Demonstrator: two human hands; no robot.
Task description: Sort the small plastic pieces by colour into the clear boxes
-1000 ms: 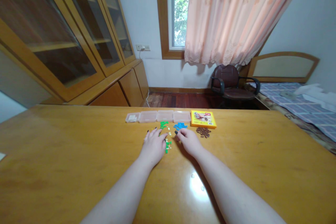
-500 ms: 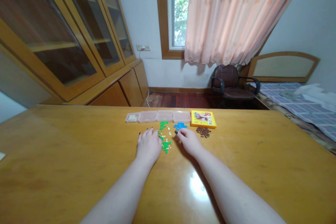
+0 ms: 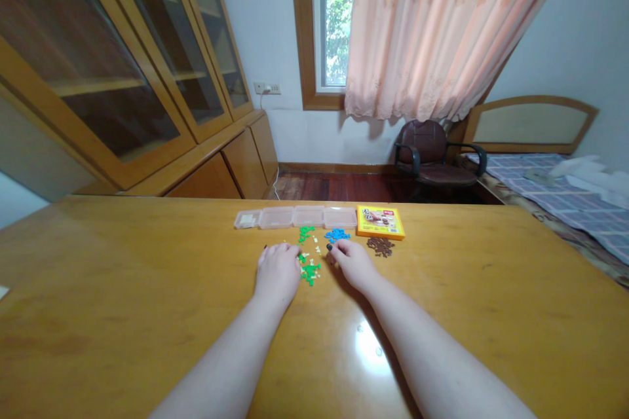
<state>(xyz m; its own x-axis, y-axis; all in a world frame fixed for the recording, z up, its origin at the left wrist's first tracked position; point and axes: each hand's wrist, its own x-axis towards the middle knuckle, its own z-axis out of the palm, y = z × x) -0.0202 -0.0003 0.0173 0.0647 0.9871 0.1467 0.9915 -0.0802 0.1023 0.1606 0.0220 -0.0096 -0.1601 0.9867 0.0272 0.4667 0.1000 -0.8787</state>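
At the upper left of the frame I have a glass-fronted cabinet (image 3: 147, 65), beyond the wooden surface (image 3: 137, 294). Near the centre, 4 clear trays (image 3: 309, 216) sit in a row whose long axis runs left to right; the leftmost holds a pale item (image 3: 248, 219).

Below them, my left hand (image 3: 278, 268) rests back-up, fingers bent and pointing toward the top of the frame. Its thumb side is right by the green pieces (image 3: 310, 272), and I can't tell whether the fingertips hold anything.

Those green pieces, with cream pieces (image 3: 317, 249) among them, lie at the frame's centre in a loose strip, its long axis running up and down the frame. Single pieces are too small for me to read which way each points.

The blue pieces (image 3: 338, 235) form a heap wider than deep, just above my right hand (image 3: 352, 262). That hand points up and left, fingers curled in with the tips together; I can't tell if a piece sits between them.

Right of it, brown pieces (image 3: 380, 247) are heaped below the yellow box (image 3: 379, 226), whose long side runs left to right, dipping slightly rightward.
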